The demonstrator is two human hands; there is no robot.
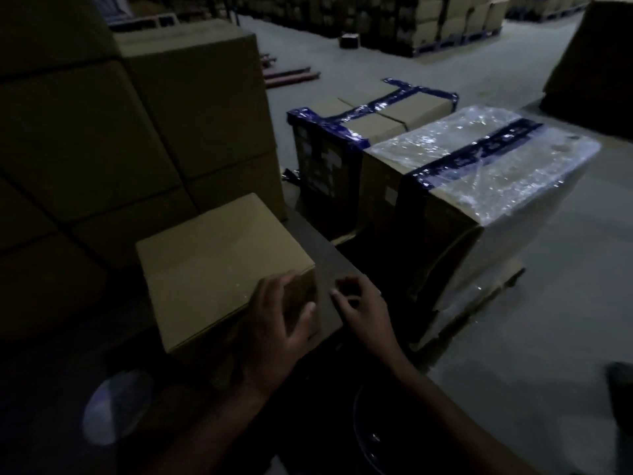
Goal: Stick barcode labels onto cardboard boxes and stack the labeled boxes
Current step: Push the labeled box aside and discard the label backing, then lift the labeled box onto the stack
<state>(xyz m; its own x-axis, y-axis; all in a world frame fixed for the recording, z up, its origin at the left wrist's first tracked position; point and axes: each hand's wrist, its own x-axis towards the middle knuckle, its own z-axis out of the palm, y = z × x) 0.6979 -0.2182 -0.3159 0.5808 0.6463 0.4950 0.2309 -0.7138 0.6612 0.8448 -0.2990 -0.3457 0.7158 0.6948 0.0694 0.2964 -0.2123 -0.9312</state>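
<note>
A plain brown cardboard box (219,255) sits low in the middle of the dim head view, in front of a tall stack of boxes. My left hand (277,323) lies on the box's near right corner, fingers spread over the side face and thumb toward the right edge. My right hand (359,306) hovers just right of the box over a dark flat surface (325,255), fingers loosely curled; nothing shows in them. No barcode label shows on the box in this dark frame.
A wall of stacked cardboard boxes (102,138) fills the left. Two taped, plastic-wrapped cartons (479,173) (363,121) stand on the floor to the right. Pallets of boxes (445,22) line the far back, and a red pallet jack (287,75) lies beyond.
</note>
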